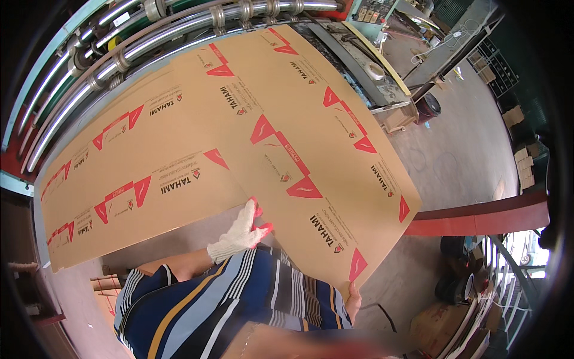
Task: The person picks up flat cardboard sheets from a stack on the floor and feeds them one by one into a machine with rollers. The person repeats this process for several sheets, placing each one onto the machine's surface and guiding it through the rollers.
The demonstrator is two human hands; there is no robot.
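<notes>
A large brown cardboard sheet (pixel 287 161), printed with red and black marks, slants across the middle, its near corner close to my body. My left hand (pixel 236 232), in a white knit glove with red fingertips, is closed on this sheet's near left edge. At the near right corner my bare right hand (pixel 354 302) grips the same sheet; part of its fingers is hidden. Another printed cardboard sheet (pixel 137 179) lies to the left, partly under the first one. At its far side more sheet edges show.
Shiny metal rollers (pixel 197 36) of a machine run along the far left. A dark machine bed (pixel 359 66) with a roll of tape stands beyond the sheet. At right are a red beam (pixel 478 216), dark buckets (pixel 454 287) and leaning boards (pixel 472 329). A dark bin (pixel 428 107) stands farther off.
</notes>
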